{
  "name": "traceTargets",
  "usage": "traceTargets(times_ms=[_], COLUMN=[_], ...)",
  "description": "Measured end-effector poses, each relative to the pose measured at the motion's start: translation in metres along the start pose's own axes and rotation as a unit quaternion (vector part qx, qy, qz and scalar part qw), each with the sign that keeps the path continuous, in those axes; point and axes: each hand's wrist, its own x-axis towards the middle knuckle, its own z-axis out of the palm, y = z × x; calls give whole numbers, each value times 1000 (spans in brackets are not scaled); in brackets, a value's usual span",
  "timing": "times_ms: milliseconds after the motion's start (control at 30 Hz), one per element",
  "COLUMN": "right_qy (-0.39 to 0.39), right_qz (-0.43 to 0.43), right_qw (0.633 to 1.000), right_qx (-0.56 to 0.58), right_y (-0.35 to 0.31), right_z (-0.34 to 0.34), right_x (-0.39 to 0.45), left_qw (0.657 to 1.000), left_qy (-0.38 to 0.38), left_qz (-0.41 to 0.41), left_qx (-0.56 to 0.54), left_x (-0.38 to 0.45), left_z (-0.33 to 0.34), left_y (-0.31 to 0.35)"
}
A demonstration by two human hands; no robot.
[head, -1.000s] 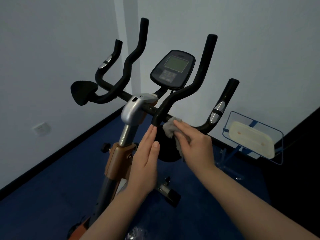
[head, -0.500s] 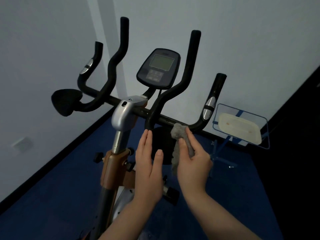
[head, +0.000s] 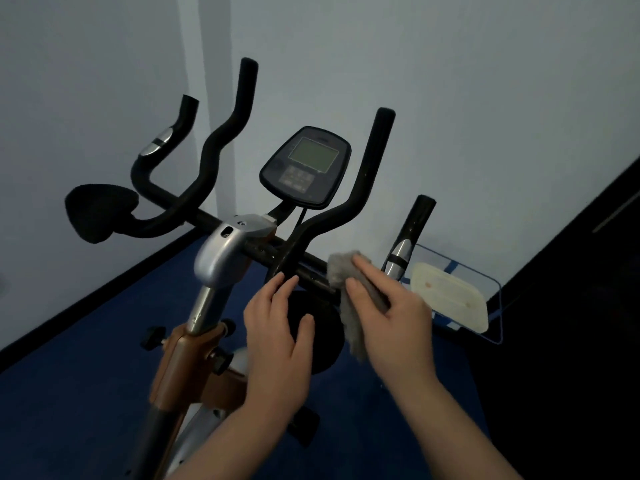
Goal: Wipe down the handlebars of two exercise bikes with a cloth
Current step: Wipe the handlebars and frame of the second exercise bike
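Observation:
One exercise bike stands in front of me with black handlebars [head: 207,157] branching into several upright grips and a console [head: 306,166] in the middle. My right hand [head: 391,313] holds a grey cloth [head: 346,282] against the right part of the crossbar, near the outer right grip [head: 412,230] with its silver sensor. The cloth's tail hangs below the bar. My left hand [head: 277,327] is flat, its fingertips touching the base of the inner right grip [head: 367,174].
A silver clamp [head: 225,251] and an orange-brown stem [head: 187,358] carry the bars. Black elbow pads [head: 97,209] sit at the left and below the crossbar. A blue wire rack with a cream tray [head: 450,299] stands at the right by the white wall. Blue carpet covers the floor.
My right hand has slid the cloth rightward along the crossbar, from the inner right grip's base toward the outer grip. My left hand stays near the inner grip's base. My view shifted.

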Motion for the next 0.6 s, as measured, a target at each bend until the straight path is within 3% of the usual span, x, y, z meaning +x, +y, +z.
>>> traceTargets(times_ms=[100, 267, 600], right_qy=[-79, -223, -241], right_qz=[-52, -68, -77], right_qw=[992, 951, 938], right_qx=[-83, -202, -237], right_y=[5, 22, 37], right_z=[3, 23, 53], right_x=[41, 77, 102], left_qw=[996, 987, 966], left_qy=[43, 84, 150], left_qz=[-14, -51, -96], left_qx=[77, 131, 186], left_x=[3, 2, 10], left_z=[9, 21, 39], left_y=[3, 7, 20])
